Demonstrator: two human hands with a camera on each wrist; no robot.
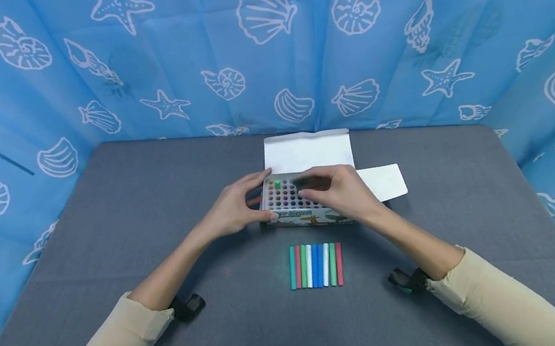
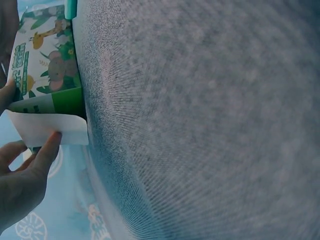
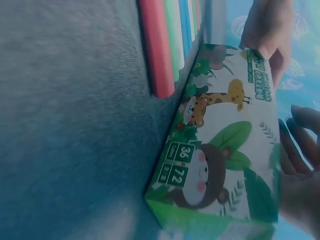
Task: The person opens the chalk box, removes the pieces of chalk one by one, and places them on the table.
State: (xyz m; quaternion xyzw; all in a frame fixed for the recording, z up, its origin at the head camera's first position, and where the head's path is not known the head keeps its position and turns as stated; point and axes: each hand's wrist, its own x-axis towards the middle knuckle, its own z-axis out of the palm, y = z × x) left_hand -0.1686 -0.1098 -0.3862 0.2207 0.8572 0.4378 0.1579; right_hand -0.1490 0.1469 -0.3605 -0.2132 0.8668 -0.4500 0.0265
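A chalk box (image 1: 309, 216) printed with cartoon animals lies with its open, holed top (image 1: 283, 198) facing up. One green chalk (image 1: 278, 184) sticks up from a hole near the back left. My left hand (image 1: 232, 207) grips the box's left end, thumb at the front corner and a finger at the back corner. In the left wrist view, fingertips also touch a white end flap (image 2: 55, 129). Over the right half of the holes is my right hand (image 1: 336, 189), thumb and fingers bent down towards them. I cannot tell whether it pinches a chalk.
In front of the box, several chalks (image 1: 315, 266) in teal, red, green, white and blue lie side by side on the grey tablecloth (image 1: 152, 171). A white lid flap (image 1: 308, 151) extends behind the box, another flap (image 1: 382, 182) to its right. A blue curtain (image 1: 177, 35) hangs behind.
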